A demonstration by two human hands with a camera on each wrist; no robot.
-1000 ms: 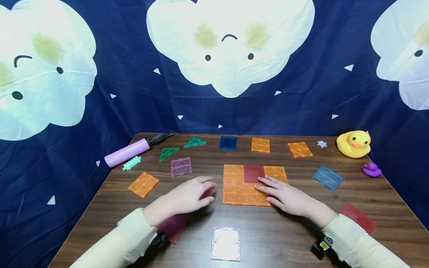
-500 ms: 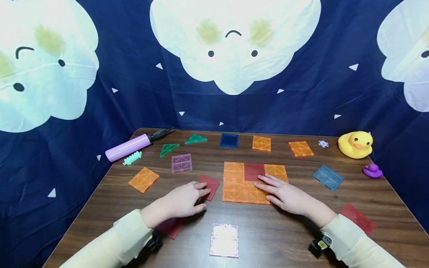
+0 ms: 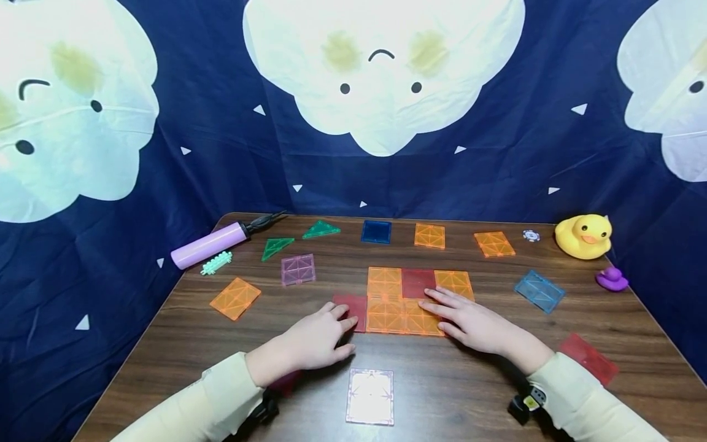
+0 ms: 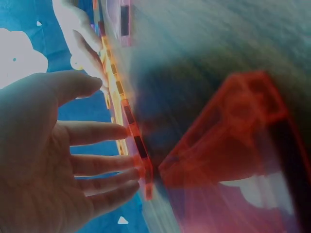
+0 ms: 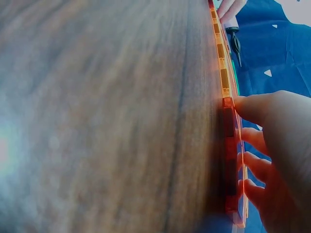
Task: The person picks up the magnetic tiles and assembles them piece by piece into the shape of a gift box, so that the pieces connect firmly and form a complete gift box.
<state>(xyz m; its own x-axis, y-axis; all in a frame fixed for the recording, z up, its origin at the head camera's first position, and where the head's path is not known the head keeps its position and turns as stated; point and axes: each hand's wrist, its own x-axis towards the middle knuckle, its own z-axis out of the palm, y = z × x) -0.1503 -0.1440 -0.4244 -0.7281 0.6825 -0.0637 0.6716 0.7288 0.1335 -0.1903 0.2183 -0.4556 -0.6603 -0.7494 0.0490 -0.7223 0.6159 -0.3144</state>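
Note:
My left hand [image 3: 313,336] rests its extended fingertips on a red translucent magnetic tile [image 3: 358,310], whose edge touches the left side of a flat block of orange tiles [image 3: 385,314]. Another red tile [image 3: 418,283] fills the middle of the block's back row. Spread over the block's right end is my right hand [image 3: 475,320]. In the right wrist view its fingertips touch a red tile [image 5: 230,155] at that end, mostly hidden from the head view. Under my left wrist lies one more red tile [image 4: 228,150], mostly covered in the head view.
A clear tile [image 3: 370,396] lies at the front. Around the block are a blue tile [image 3: 539,291], a loose red tile [image 3: 589,358], a purple tile [image 3: 298,269] and an orange tile [image 3: 235,298]. A pump [image 3: 210,245] and a yellow duck [image 3: 583,237] stand farther back.
My left hand first drew back from the red tile, leaving it apart and tilted. The tile has since moved right, squared up against the block. My right hand has stayed in place.

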